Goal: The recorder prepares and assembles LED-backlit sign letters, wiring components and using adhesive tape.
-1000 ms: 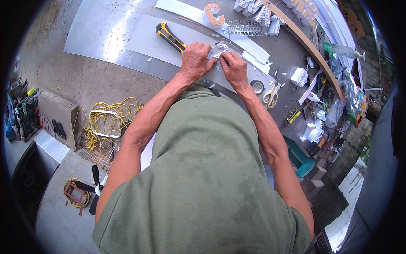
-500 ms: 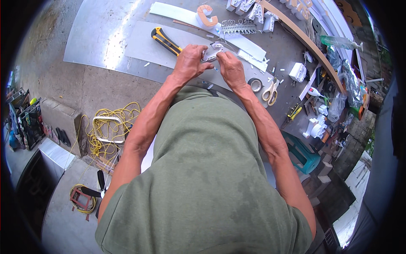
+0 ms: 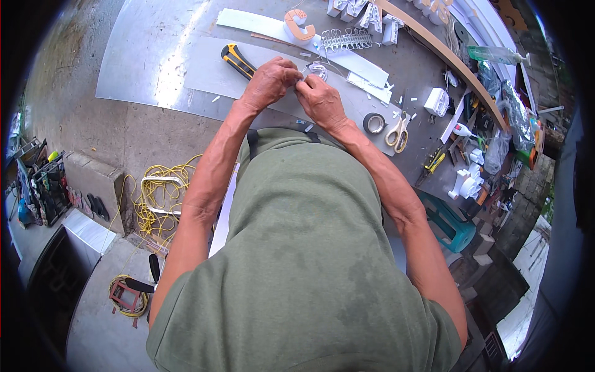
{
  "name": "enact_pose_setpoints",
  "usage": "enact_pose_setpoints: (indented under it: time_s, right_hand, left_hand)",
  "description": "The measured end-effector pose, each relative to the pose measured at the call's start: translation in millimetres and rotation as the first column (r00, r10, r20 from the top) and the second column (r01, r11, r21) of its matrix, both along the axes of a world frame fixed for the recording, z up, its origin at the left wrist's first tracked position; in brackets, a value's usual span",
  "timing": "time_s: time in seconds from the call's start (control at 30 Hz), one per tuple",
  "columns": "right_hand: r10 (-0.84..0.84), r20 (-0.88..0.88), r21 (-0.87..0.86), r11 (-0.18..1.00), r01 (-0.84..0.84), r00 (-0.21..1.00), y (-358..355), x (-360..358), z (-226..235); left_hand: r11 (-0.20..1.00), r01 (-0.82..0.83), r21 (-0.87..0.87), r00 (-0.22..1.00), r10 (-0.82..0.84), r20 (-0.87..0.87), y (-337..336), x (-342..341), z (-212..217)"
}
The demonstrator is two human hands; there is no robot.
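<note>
Pinching close together: left hand [image 3: 270,83] and right hand [image 3: 322,103]; contents hidden. White looped piece [image 3: 318,70] alongside: seemingly light, bendable; best held by rim.

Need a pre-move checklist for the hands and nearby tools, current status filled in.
1. Left hand and right hand together: ok, fingertips meet.
2. Piece pinched between them: cannot tell, hidden by fingers.
3. White coil free of the fingers: cannot tell, it sits just beyond them.
4. Knife blade retracted: cannot tell, front end not visible.
5. Scissors clear of right hand: ok, lying apart.
6. Worktop free of scraps: not ok, several lie around.
</note>
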State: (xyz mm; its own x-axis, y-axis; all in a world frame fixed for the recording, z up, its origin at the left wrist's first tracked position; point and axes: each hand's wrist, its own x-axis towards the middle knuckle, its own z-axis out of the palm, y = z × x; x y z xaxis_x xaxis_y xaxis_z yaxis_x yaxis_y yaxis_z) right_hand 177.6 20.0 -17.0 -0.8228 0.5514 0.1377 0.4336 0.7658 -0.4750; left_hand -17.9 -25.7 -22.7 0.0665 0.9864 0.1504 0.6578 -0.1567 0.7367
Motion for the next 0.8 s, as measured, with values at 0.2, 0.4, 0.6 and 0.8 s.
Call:
enact_pose_setpoints:
  time_s: [0.2, 0.4, 0.6, 0.8]
  right_hand:
    - [-0.161, -0.149, -0.268, 0.956, 0.117, 0.976, 3.8, -1.7, 3.4]
    - [-0.187, -0.125, -0.295, 0.945, 0.143, 0.974, 5.8, -6.0, 2.9]
    - [-0.428, -0.005, -0.533, 0.766, 0.360, 0.904, -1.1, -12.1, 2.8]
    - [-0.500, 0.152, -0.749, 0.505, 0.430, 0.853, 2.7, -10.8, 14.0]
  left_hand:
    - [1.000, -0.014, 0.017, 0.999, 0.013, 0.046, -2.8, -0.2, -9.1]
    - [1.000, 0.000, 0.016, 0.999, 0.000, 0.043, -1.4, -2.2, -9.1]
    - [0.998, -0.019, -0.058, 0.997, 0.024, 0.079, -1.6, -1.6, -7.2]
    - [0.995, -0.036, -0.098, 0.988, 0.050, 0.143, -2.8, -0.9, -6.2]
